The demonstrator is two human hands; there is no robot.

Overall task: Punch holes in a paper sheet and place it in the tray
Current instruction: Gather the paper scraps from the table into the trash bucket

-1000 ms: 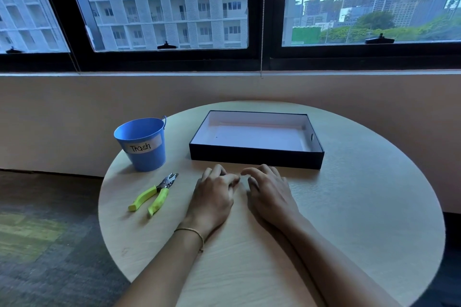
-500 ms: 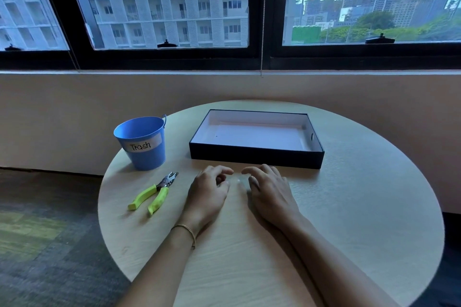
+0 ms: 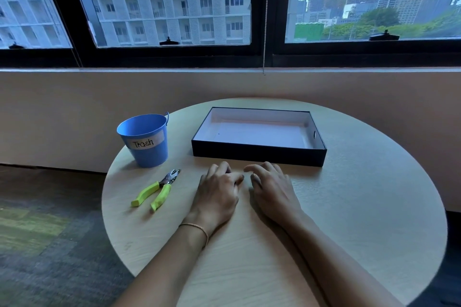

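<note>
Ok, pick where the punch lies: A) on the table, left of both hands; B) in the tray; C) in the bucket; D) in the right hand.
A: the punch lies flat on the table, to the left of the left hand and apart from it.

Tray (image 3: 257,156) wall blocks straight ahead. Hole punch (image 3: 156,190) and trash bucket (image 3: 147,154) crowd the left; bare table (image 3: 369,212) on right.

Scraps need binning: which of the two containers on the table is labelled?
The blue bucket, left of the black tray: it carries a white "Trash" label; the tray shows none.
</note>
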